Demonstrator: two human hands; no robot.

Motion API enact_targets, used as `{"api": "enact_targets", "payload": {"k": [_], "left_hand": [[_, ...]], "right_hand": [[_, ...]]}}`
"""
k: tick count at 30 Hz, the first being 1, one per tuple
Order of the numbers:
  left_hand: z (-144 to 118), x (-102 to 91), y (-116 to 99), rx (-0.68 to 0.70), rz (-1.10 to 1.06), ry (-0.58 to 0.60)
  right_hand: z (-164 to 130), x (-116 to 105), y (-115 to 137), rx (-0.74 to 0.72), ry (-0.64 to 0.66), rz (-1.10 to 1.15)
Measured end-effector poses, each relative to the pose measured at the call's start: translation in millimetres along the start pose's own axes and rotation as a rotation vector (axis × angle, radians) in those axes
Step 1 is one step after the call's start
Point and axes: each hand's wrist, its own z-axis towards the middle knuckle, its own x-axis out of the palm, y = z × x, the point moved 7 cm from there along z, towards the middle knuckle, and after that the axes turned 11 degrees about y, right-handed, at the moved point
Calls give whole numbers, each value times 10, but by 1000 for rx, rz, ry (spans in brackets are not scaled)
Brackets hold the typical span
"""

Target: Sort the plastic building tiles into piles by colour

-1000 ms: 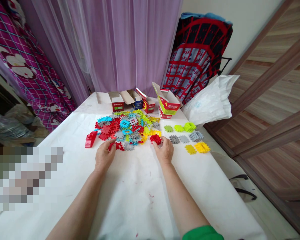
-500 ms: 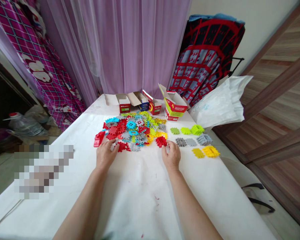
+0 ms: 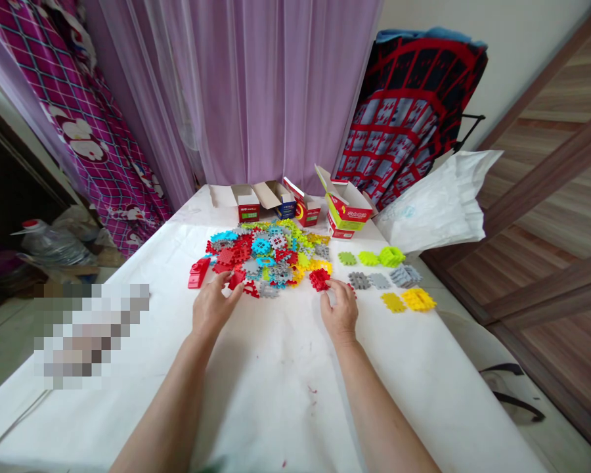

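Head view: left hand (image 3: 211,307) outstretched, fingers (image 3: 221,279) apart at red tile (image 3: 236,280); right hand (image 3: 341,315) touches red stack (image 3: 318,279), grip unclear.

A pale purple curtain (image 3: 256,92) hung in folds behind the far edge of the white-covered table (image 3: 266,410). To its left fell a magenta checked cloth (image 3: 79,135) printed with white cartoon figures, and to its right a red and black patterned cloth (image 3: 411,92) was draped against a pale wall (image 3: 512,52). Four open cartons stood in a row along the back: a red box (image 3: 249,212), a blue box (image 3: 286,209), a red and yellow box (image 3: 308,213) and a larger red and lime box (image 3: 352,213). A crumpled white bag (image 3: 431,207) leaned out by the right edge, near wood-grain panels (image 3: 571,197). A clear bottle (image 3: 59,246) with a red cap lay at the left. Dark curved bars (image 3: 502,369) showed low at the right, perhaps parts of a chair, too blurred to be sure.
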Motion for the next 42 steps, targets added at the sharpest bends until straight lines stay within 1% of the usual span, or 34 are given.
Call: {"api": "enact_targets", "payload": {"k": [1,2,4,5,6,7,8,10,12,13,15,18,19,21,23,26,28,30,32,34,37,40,42], "left_hand": [[-6,41,-3,-10,-205,35],[-17,127,-15,-27,-422,108],[-76,394,-97,-75,-806,338],[-127,533,-160,-102,-937,465],[-183,650,-224,-118,-1030,572],[-237,743,-277,-129,-1094,652],[-281,813,-319,-131,-1136,706],[-331,891,-363,-115,-1160,740],[-335,911,-370,-68,-1111,709],[-321,901,-368,-27,-1064,669],[-281,849,-365,87,-924,542],[-262,753,-393,273,-590,303],[-275,743,-413,318,-471,244],[-312,760,-462,380,-281,175],[-343,797,-508,420,-183,160],[-343,833,-522,428,-154,187],[-307,835,-471,390,-167,212],[-258,822,-390,336,-183,226],[-212,801,-311,291,-200,228],[-177,780,-255,263,-217,219],[-151,761,-224,246,-225,210],[-151,748,-232,248,-216,208],[-157,736,-239,245,-212,208]], "right_hand": [[-5,-10,53,-20,4,8],[-13,-19,128,-55,11,22],[-34,-29,326,-156,44,59],[-49,-29,433,-209,70,77],[-65,-26,534,-254,101,94],[-81,-23,622,-286,130,107],[-94,-23,690,-303,154,117],[-114,-30,777,-312,187,135],[-123,-39,801,-296,211,169],[-124,-42,795,-278,221,200],[-126,-29,746,-209,246,290],[-148,91,614,-15,322,450],[-165,156,573,51,358,495],[-196,276,505,145,406,548],[-207,355,433,201,409,529],[-190,367,296,258,350,413],[-168,329,246,251,313,331],[-149,288,273,196,310,264],[-140,271,368,118,357,193],[-142,283,486,53,438,93],[-146,318,603,26,552,-49],[-141,315,620,35,636,-115],[-143,270,575,18,712,-127]]}}
